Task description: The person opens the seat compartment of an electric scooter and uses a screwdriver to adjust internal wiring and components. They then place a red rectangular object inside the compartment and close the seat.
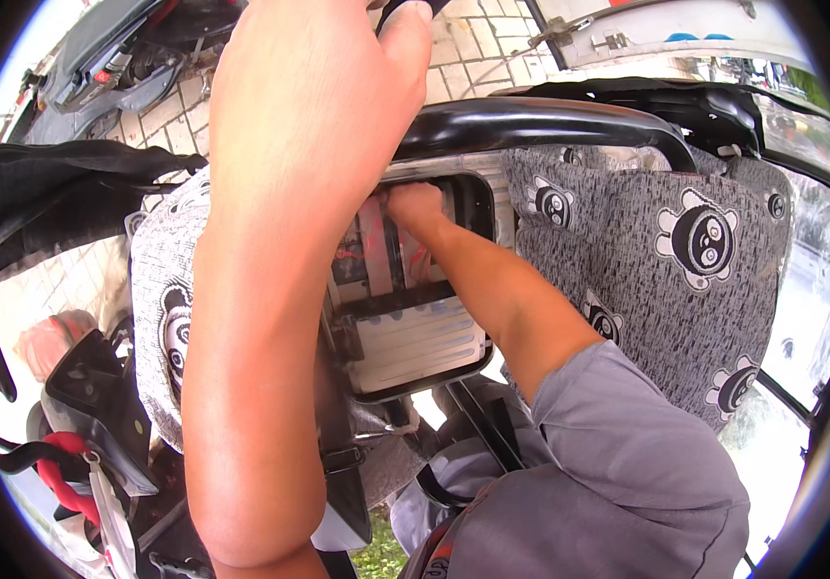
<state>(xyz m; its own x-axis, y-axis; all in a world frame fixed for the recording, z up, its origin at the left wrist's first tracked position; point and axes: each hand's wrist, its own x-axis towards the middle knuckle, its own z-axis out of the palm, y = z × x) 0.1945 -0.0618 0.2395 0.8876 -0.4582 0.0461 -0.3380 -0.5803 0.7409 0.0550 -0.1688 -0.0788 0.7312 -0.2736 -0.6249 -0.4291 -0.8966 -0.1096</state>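
Note:
My left hand [323, 106] is raised large across the upper middle. Its thumb presses against a curved black piece [405, 8] at the top edge, and most of its fingers are hidden or out of view. Lower down, my right hand [416, 206] reaches into a black-rimmed rectangular compartment [481, 207]. Its fingers are curled closed beside a pale, reddish-marked strip [376, 256] and red wire-like lines. What lies inside that grip is hidden. A ribbed light panel [420, 345] fills the compartment's near part.
A thick black bar [540, 121] curves behind the compartment. Grey cushions with panda figures flank it, one at right [617, 232] and one at left [159, 299]. A black open bin [96, 396] and a red-and-black curved part [66, 473] sit lower left. A parked scooter [111, 72] stands upper left on paving.

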